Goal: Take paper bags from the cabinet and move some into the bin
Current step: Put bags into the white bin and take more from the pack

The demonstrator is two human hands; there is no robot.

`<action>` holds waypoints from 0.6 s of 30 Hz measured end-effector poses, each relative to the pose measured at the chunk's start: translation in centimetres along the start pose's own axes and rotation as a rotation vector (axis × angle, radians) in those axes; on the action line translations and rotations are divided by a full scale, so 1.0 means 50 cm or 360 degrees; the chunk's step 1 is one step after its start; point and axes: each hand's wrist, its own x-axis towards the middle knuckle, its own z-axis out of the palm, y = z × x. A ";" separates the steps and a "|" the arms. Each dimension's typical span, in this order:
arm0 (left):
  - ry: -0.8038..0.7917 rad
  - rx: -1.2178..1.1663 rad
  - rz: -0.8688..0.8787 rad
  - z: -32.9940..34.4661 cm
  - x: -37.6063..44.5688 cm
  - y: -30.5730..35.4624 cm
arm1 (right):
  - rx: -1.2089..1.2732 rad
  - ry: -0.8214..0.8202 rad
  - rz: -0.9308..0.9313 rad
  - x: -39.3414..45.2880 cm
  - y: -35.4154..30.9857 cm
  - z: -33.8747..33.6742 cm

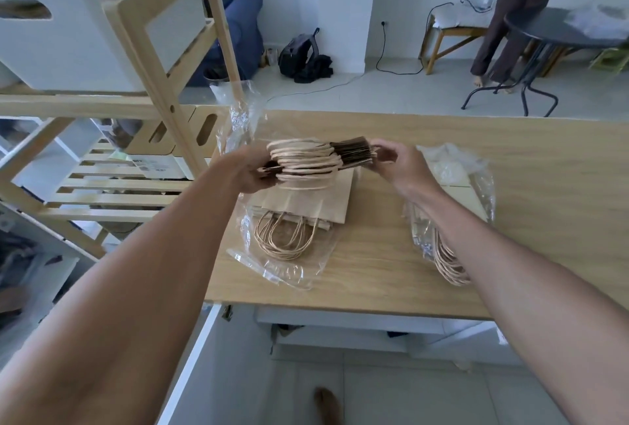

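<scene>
We look down past two bare forearms at a wooden tabletop (442,271). Both hands hold one bundle of flat kraft paper bags (318,160) just above the tabletop, edge-on to us, with the looped twine handles bunched along the near side. The left hand (250,169) is closed around the bundle's left end, fingers wrapped under it and thumb on top. The right hand (396,160) pinches the right end between fingertips and thumb, only partly closed. Directly below the bundle, a second stack of paper bags (303,205) lies flat on an opened clear plastic sleeve (282,271), handles pointing toward us. To the right, partly hidden by the right forearm, a third pack of bags in plastic wrap (456,186) rests on the tabletop. At upper left a white bin (68,40) with a cut-out handle sits on a wooden shelf rack (190,60) and already holds brown paper along its top edge. We judge the bundle light but floppy: the sheets are thin, smooth and loose against each other, so they could fan out or slide apart if held at one end only. Gripping across the full thickness at both ends, or squeezing the middle near the handles, looks safest; the twine loops can snag on the bin's rim.
</scene>
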 end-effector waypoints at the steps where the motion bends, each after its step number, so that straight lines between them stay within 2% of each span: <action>1: -0.0072 -0.0095 -0.0006 -0.002 -0.009 0.008 | -0.0100 0.0051 -0.0072 -0.002 -0.006 -0.011; 3: -0.0124 -0.0285 -0.0022 -0.008 -0.016 0.023 | -0.0277 0.0134 -0.0200 -0.004 -0.016 -0.034; 7: -0.0108 -0.0721 -0.0158 0.005 -0.025 0.023 | -0.0340 0.0194 -0.0313 -0.033 -0.051 -0.079; 9: -0.0221 -0.0741 -0.0188 0.042 -0.030 0.009 | -0.0370 0.0210 -0.0354 -0.053 -0.071 -0.091; 13: -0.0314 -0.0429 0.0097 0.161 -0.049 -0.047 | -0.0409 0.0283 -0.0335 -0.081 -0.093 -0.095; 16: -0.0523 -0.0013 0.0268 0.236 -0.067 -0.100 | -0.0398 0.0283 -0.0171 -0.101 -0.094 -0.094; 18: -0.0657 0.0061 0.0274 0.265 -0.071 -0.130 | -0.0344 0.0310 -0.0024 -0.111 -0.077 -0.090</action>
